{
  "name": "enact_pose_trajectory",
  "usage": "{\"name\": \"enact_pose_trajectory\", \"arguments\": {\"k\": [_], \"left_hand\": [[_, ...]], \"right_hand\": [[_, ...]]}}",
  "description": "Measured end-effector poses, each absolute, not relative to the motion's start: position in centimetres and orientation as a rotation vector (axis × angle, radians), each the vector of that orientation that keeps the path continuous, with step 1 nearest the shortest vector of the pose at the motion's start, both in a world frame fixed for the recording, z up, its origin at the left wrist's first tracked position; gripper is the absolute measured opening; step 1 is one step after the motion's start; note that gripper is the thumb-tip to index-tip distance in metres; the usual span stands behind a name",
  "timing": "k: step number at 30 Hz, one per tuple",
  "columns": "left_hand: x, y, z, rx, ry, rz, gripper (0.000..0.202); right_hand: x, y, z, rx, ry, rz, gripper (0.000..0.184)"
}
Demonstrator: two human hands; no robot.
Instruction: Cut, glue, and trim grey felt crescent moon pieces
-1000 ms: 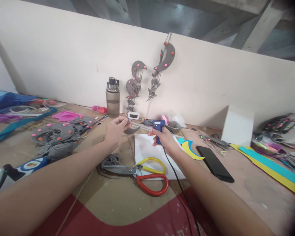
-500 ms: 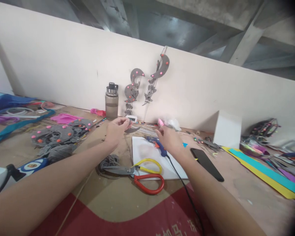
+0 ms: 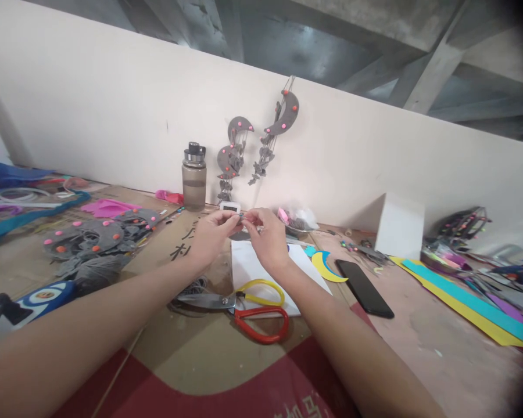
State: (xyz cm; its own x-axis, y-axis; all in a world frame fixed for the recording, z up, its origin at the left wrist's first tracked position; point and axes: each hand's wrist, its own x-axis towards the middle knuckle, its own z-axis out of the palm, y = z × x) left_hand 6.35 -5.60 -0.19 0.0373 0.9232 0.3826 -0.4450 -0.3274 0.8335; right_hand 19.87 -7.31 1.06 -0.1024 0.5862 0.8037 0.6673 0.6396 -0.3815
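Observation:
My left hand (image 3: 212, 233) and my right hand (image 3: 267, 237) meet over the far edge of the white sheet (image 3: 240, 260), fingertips pinched together. Between them is a small dark bit, too small to name. A grey curved piece shows partly just below the fingertips; whether it is held I cannot tell. Closer to me lie large scissors (image 3: 261, 316) with one yellow and one red handle, blades pointing left over a coil of grey cord (image 3: 197, 285). Right of my right wrist rests a yellow and blue paper crescent (image 3: 326, 267). My right hand and forearm hide most of the glue gun.
A black phone (image 3: 365, 289) lies on the right, beside blue and yellow strips (image 3: 466, 302). At the back stands a water bottle (image 3: 194, 177), near hanging grey crescent strings (image 3: 283, 116). Grey felt pieces with coloured dots (image 3: 91, 235) and a tape dispenser (image 3: 43, 299) are on the left.
My right hand has moved left from above the glue gun to meet my left hand's fingertips. The paper crescent has come into sight beside my right wrist.

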Motion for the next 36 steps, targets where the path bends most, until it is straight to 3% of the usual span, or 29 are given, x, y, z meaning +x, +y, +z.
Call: {"name": "enact_pose_trajectory", "arguments": {"k": [14,21,36], "left_hand": [[6.8,-6.0,-0.6,1.083,0.504,1.507,0.026],[7.1,-6.1,-0.5,1.059,0.529,1.522,0.017],[7.1,-6.3,-0.5,1.081,0.549,1.456,0.020]], "right_hand": [[19.9,-7.4,0.3,-1.101,-1.708,-0.022,0.012],[19.5,-7.3,0.0,-1.128,-1.699,0.022,0.016],[20.2,-7.1,-0.1,-1.136,-1.717,-0.049,0.032]]}}
